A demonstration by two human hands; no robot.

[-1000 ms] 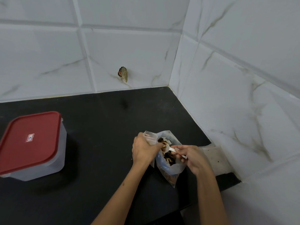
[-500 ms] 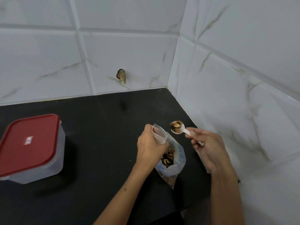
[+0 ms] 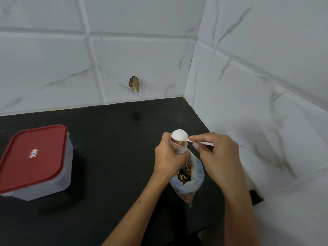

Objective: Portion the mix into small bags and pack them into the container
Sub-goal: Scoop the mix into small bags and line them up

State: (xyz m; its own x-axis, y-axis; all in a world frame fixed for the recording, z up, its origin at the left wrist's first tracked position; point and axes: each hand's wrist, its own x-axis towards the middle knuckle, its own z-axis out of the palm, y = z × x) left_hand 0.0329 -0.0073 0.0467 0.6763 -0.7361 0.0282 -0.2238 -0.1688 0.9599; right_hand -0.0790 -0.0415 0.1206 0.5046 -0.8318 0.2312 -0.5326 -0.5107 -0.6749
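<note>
My left hand (image 3: 169,157) grips a small clear bag (image 3: 178,147) upright, its mouth facing up. My right hand (image 3: 217,153) pinches the handle of a white plastic spoon (image 3: 179,134), which is turned bowl-down over the small bag's mouth; brown mix shows just under it. Below my hands a larger clear bag of brown mix (image 3: 187,176) stands open on the black counter (image 3: 115,157). A clear plastic container with a red lid (image 3: 33,160), shut, sits at the left.
White marble-look tiled walls meet in a corner behind and to the right of the counter. A small damaged spot (image 3: 134,84) marks the back wall. The counter's front edge runs close to my forearms at the lower right.
The spoon came up out of the large bag loaded with mix, moved left and tipped over onto the small bag's mouth. My left hand lifted the small bag slightly.
</note>
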